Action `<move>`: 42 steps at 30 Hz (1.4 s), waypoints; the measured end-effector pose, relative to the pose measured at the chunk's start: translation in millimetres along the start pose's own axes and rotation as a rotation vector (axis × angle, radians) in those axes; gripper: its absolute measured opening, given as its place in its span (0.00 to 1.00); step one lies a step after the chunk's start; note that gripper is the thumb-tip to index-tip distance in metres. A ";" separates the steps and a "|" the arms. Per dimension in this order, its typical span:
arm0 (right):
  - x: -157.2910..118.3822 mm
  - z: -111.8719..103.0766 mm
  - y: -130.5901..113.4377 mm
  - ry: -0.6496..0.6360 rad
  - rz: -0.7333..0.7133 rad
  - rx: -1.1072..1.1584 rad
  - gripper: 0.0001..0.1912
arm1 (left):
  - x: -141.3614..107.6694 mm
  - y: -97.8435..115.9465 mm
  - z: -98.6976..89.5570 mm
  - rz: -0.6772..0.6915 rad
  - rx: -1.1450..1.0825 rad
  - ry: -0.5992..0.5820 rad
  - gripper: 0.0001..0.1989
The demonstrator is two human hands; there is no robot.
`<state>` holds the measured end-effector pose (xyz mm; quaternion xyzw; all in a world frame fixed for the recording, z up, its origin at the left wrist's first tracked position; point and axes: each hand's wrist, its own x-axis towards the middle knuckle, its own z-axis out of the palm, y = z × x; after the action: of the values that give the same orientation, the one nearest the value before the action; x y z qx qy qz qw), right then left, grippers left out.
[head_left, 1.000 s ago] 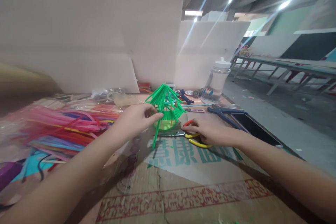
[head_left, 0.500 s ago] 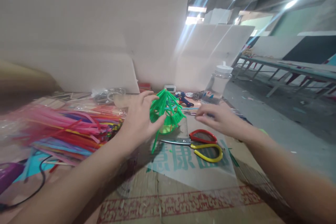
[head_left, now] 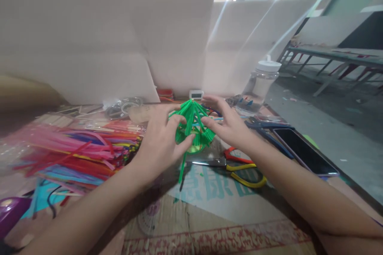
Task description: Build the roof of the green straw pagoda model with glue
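Note:
A cone-shaped frame of green pipe cleaners (head_left: 191, 117) stands in front of me, with a yellow-green patch at its base and one loose stem hanging down. My left hand (head_left: 163, 137) curls round its left side, thumb against the lower front. At the right side is my right hand (head_left: 229, 121), its fingers and thumb spread and the thumb tip at the green strands; firm contact cannot be made out. Just below the cone lie scissors (head_left: 247, 181) with red and yellow handles, partly behind my right forearm.
Bundles of coloured pipe cleaners (head_left: 77, 147) cover the left of the table. A phone (head_left: 305, 151) and dark-handled pliers (head_left: 269, 125) lie right. A clear bottle (head_left: 257, 87) stands behind, near a small white clock (head_left: 196, 95). White boards (head_left: 104, 28) rise at the back.
My right hand has moved left to the cone's right side, its fingers spreading. My left hand stays round the cone. The view has shifted, bringing the phone into sight.

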<state>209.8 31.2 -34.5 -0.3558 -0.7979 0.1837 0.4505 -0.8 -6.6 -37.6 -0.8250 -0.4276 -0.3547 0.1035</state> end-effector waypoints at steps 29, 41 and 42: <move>-20.5 -2.4 -7.6 0.023 -0.145 -0.179 0.11 | -6.5 -0.5 1.0 0.004 0.029 0.094 0.04; -19.5 -3.2 -5.2 0.021 -0.076 -0.158 0.11 | -4.0 -3.1 -0.5 0.021 -0.043 0.140 0.02; -19.3 -4.1 -4.3 0.023 -0.064 -0.176 0.11 | -2.9 -3.9 -2.6 0.009 -0.095 0.160 0.02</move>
<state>218.1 14.0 -41.0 -0.3703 -0.8167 0.0942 0.4325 -6.3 -7.3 -38.2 -0.7999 -0.3967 -0.4390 0.0997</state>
